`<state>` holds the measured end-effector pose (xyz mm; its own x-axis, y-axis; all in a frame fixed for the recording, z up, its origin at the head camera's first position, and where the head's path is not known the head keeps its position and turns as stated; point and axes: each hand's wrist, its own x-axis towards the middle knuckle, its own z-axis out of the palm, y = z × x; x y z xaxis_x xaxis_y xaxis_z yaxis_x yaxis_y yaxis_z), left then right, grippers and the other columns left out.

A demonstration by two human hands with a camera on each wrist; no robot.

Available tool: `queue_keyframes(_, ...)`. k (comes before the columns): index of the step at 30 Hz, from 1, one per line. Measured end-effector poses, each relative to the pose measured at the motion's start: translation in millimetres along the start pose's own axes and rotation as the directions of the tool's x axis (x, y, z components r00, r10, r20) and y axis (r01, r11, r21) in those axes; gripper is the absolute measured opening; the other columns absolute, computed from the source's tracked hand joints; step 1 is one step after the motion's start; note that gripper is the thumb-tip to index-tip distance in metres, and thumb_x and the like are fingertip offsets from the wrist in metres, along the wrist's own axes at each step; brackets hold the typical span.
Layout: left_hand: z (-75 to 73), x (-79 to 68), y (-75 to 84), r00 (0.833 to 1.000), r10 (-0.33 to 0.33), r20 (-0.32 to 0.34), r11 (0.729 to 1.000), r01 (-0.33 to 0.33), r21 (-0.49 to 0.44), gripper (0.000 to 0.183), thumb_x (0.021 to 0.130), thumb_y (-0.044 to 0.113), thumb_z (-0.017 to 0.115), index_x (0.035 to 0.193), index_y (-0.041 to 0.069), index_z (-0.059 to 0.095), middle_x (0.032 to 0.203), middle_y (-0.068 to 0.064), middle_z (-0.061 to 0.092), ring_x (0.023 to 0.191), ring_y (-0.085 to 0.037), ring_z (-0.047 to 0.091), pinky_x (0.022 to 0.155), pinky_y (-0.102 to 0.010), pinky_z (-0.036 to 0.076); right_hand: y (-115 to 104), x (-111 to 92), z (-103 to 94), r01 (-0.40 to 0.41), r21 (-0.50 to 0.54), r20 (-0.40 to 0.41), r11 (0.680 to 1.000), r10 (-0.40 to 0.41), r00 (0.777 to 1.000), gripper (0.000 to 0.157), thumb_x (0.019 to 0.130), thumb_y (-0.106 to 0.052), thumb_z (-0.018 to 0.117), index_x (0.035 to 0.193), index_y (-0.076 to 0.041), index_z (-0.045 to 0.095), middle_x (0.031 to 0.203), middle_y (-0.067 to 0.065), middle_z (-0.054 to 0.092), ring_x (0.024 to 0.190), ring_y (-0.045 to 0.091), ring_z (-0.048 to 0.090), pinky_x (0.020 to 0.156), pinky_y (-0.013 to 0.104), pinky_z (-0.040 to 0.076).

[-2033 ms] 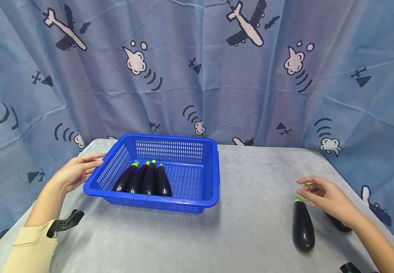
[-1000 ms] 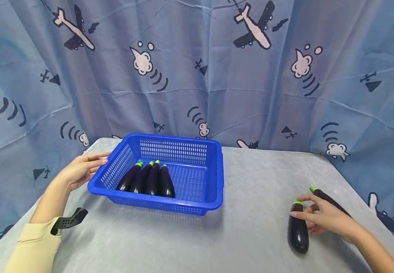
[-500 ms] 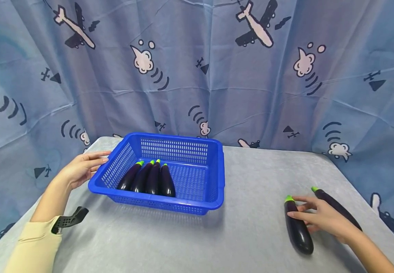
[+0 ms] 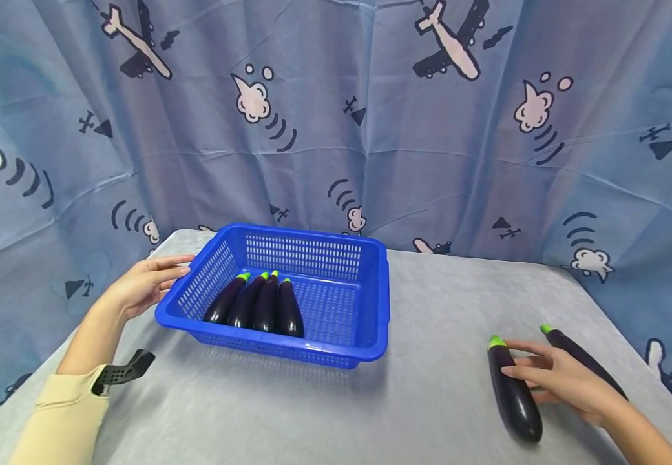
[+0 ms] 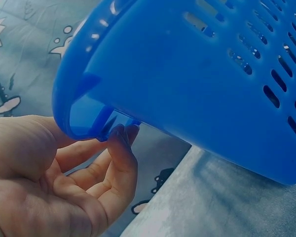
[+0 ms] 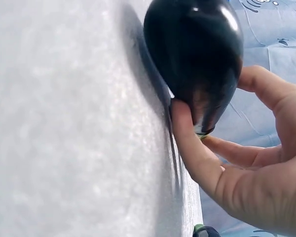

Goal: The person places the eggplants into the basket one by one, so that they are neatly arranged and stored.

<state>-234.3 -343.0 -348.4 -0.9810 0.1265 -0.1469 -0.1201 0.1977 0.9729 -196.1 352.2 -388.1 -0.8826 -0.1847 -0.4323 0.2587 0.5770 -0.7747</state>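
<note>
On the left, my left hand [image 4: 138, 287] holds the side rim of a blue perforated plastic basket [image 4: 313, 236]; in the left wrist view its fingers [image 5: 122, 158] curl up under that rim. Several dark eggplants [image 4: 291, 313] with green stem ends lie side by side in the basket's left half. At the right, my right hand [image 4: 568, 381] grips another eggplant [image 4: 516, 407] near its green end, thumb on one side and fingers on the other. The right wrist view shows this eggplant [image 6: 192, 44] from its rounded end, close over the table with a shadow beside it.
One more eggplant [image 4: 588, 363] lies on the table just beyond my right hand, near the right edge. The grey table [image 4: 429, 400] ends at a blue patterned curtain [image 4: 324, 129] behind. A black wrist strap [image 4: 121, 373] sits on the left sleeve.
My right hand has come from over the farther eggplant to the nearer one and taken hold of it; its green end has swung left. The left hand stays at the basket; the view shifted slightly.
</note>
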Motion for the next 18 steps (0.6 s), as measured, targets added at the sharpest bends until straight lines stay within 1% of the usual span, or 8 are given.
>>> queue_keyframes(3, 0.8, 0.0, 0.6, 1.000, 0.001, -0.002, 1.000, -0.001, -0.003, 0.063, 0.110, 0.021, 0.059, 0.162, -0.005, 0.032, 0.105, 0.019, 0.072, 0.097, -0.003, 0.072, 0.084, -0.027, 0.063, 1.8, 0.0, -2.3, 0.006, 0.055, 0.025, 0.998, -0.007, 1.000, 0.083, 0.106, -0.031, 0.065, 0.162, 0.011, 0.020, 0.138, 0.031, 0.061, 0.115, 0.028, 0.068, 0.089, 0.047, 0.062)
queue_keyframes(4, 0.7, 0.1, 0.6, 1.000, 0.002, -0.002, 1.000, -0.002, -0.006, 0.062, 0.110, 0.021, 0.059, 0.161, -0.004, 0.034, 0.105, 0.019, 0.072, 0.097, -0.003, 0.072, 0.084, -0.027, 0.063, 2.0, -0.2, -2.7, 0.009, 0.078, 0.036, 0.997, -0.012, 0.999, 0.082, 0.106, -0.031, 0.064, 0.162, 0.011, 0.020, 0.137, 0.025, 0.064, 0.114, 0.026, 0.069, 0.089, 0.046, 0.062)
queue_keyframes(6, 0.5, 0.1, 0.5, 1.000, 0.003, -0.001, 1.000, -0.003, -0.012, 0.059, 0.110, 0.021, 0.059, 0.161, -0.001, 0.038, 0.105, 0.019, 0.072, 0.097, -0.003, 0.072, 0.084, -0.027, 0.063, 2.9, -0.8, -3.4, 0.021, 0.115, 0.060, 0.993, -0.028, 0.998, 0.080, 0.108, -0.030, 0.062, 0.162, 0.011, 0.019, 0.138, 0.019, 0.064, 0.114, 0.024, 0.070, 0.090, 0.045, 0.062)
queue_keyframes(8, 0.6, 0.3, 0.6, 1.000, 0.002, -0.002, 1.000, -0.002, -0.017, 0.057, 0.110, 0.020, 0.059, 0.160, 0.000, 0.040, 0.105, 0.019, 0.072, 0.097, -0.003, 0.072, 0.084, -0.027, 0.063, 3.9, -1.1, -3.9, 0.030, 0.142, 0.075, 0.989, -0.041, 0.996, 0.079, 0.108, -0.029, 0.061, 0.162, 0.011, 0.019, 0.140, 0.015, 0.063, 0.114, 0.022, 0.070, 0.091, 0.042, 0.062)
queue_keyframes(11, 1.1, 0.5, 0.7, 1.000, 0.002, -0.003, 1.000, -0.002, -0.018, 0.057, 0.110, 0.021, 0.060, 0.159, 0.000, 0.041, 0.105, 0.019, 0.073, 0.097, -0.004, 0.072, 0.084, -0.027, 0.063, 4.3, -0.2, -3.4, 0.038, 0.160, 0.085, 0.986, -0.052, 0.995, 0.077, 0.109, -0.028, 0.058, 0.162, 0.011, 0.018, 0.144, 0.021, 0.059, 0.116, 0.023, 0.070, 0.091, 0.042, 0.061)
queue_keyframes(15, 1.3, 0.1, 0.4, 1.000, 0.005, -0.005, 1.000, -0.005, -0.023, 0.054, 0.110, 0.020, 0.060, 0.158, 0.001, 0.044, 0.104, 0.018, 0.073, 0.096, -0.004, 0.073, 0.083, -0.027, 0.063, 3.2, 1.2, -0.5, 0.050, 0.156, 0.076, 0.987, -0.062, 0.995, 0.077, 0.110, -0.028, 0.058, 0.162, 0.011, 0.017, 0.152, 0.033, 0.050, 0.125, 0.033, 0.066, 0.095, 0.044, 0.061)
queue_keyframes(17, 1.0, -0.3, 0.0, 1.000, 0.007, -0.001, 0.999, -0.007, -0.035, 0.050, 0.110, 0.019, 0.059, 0.156, 0.004, 0.048, 0.104, 0.017, 0.073, 0.096, -0.005, 0.073, 0.083, -0.027, 0.063, 2.4, 1.7, 1.0, 0.057, 0.157, 0.066, 0.986, -0.068, 0.996, 0.077, 0.110, -0.028, 0.058, 0.162, 0.012, 0.017, 0.153, 0.035, 0.048, 0.127, 0.035, 0.064, 0.095, 0.045, 0.060)
queue_keyframes(18, 0.8, -0.5, -0.1, 1.000, 0.008, 0.001, 0.999, -0.008, -0.041, 0.047, 0.110, 0.019, 0.059, 0.154, 0.006, 0.050, 0.105, 0.017, 0.073, 0.096, -0.005, 0.073, 0.083, -0.027, 0.063, 2.0, 1.9, 1.4, 0.058, 0.164, 0.062, 0.985, -0.069, 0.996, 0.078, 0.110, -0.028, 0.058, 0.162, 0.012, 0.017, 0.151, 0.033, 0.050, 0.126, 0.035, 0.066, 0.095, 0.045, 0.061)
